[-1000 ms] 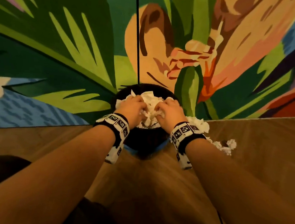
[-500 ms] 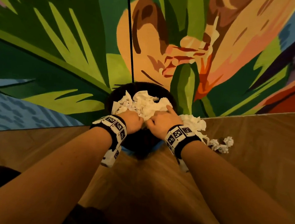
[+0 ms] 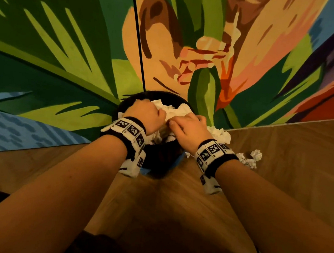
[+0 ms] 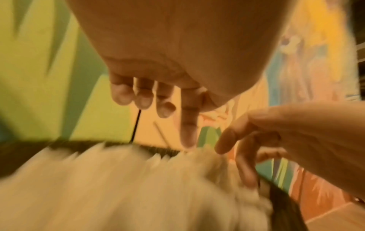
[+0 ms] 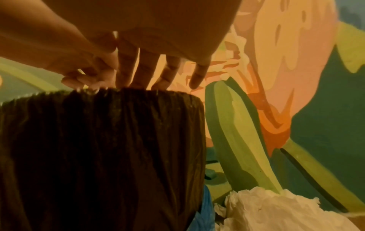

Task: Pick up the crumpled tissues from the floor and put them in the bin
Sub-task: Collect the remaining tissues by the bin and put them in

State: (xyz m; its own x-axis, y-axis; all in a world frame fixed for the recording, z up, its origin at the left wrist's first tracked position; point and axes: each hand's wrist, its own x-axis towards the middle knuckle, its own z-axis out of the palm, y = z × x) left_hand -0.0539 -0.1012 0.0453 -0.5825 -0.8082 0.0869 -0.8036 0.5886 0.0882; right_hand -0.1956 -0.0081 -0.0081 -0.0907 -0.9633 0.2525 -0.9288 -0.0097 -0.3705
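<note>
Pressing tissues point(image 3: 176, 112) into the bin point(image 3: 159, 156), both hands, left point(image 3: 146, 114) and right point(image 3: 190, 128), lie loosely spread, holding nothing.

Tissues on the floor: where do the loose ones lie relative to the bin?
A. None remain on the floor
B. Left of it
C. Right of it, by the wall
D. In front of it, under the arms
C: in the head view, crumpled tissues lie on the floor right of the bin, near the wall.
</note>
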